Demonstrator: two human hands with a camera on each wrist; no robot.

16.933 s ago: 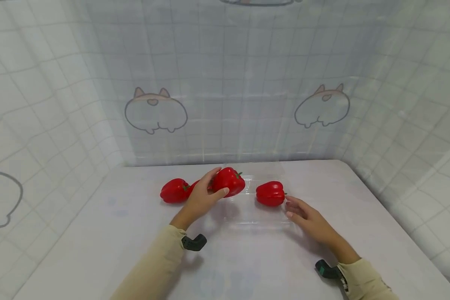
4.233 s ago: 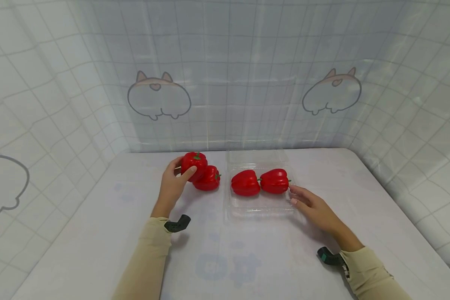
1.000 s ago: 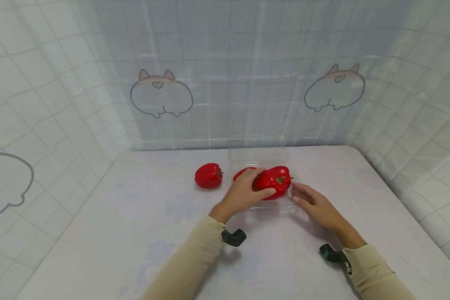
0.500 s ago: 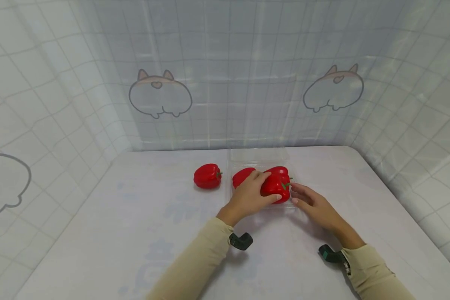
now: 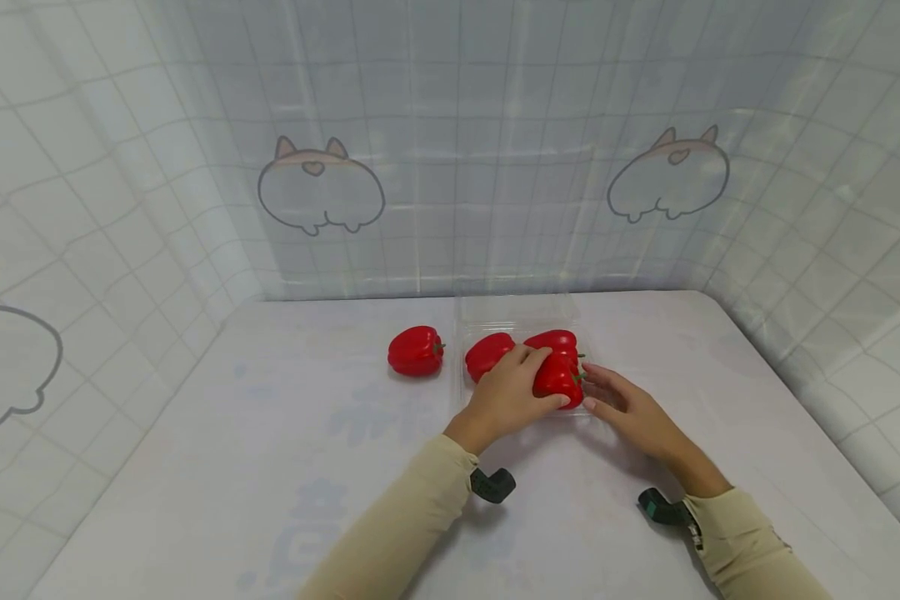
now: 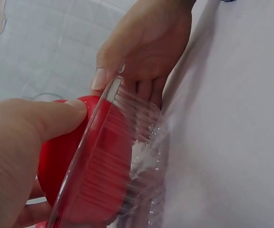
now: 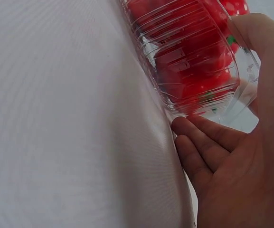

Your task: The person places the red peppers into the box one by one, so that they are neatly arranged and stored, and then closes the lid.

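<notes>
In the head view my left hand [image 5: 508, 396] grips a red bell pepper [image 5: 557, 383] inside the front right of a clear plastic clamshell box [image 5: 459, 392]. Two more red bell peppers lie in the box, one at left [image 5: 486, 355] and one behind the held pepper [image 5: 553, 340]. My left thumb [image 6: 63, 116] rests on the pepper's near side in the left wrist view. At the box's right side my right hand [image 5: 633, 421] has relaxed fingers, with its fingertips [image 7: 179, 124] by the lower corner and its thumb up near the rim.
Left of the box a fourth red bell pepper [image 5: 416, 352] lies on the white tabletop [image 5: 195, 467]. The box's clear lid [image 5: 517, 308] lies folded back toward the rear wall [image 5: 480, 225]. Patterned sheets stand on both sides. Each wrist wears a dark camera mount [image 5: 493, 485].
Over the earlier frames, two red bell peppers came to lie in the box and my left hand brought over a third. In the last second it lowered toward the front right. My right hand stayed.
</notes>
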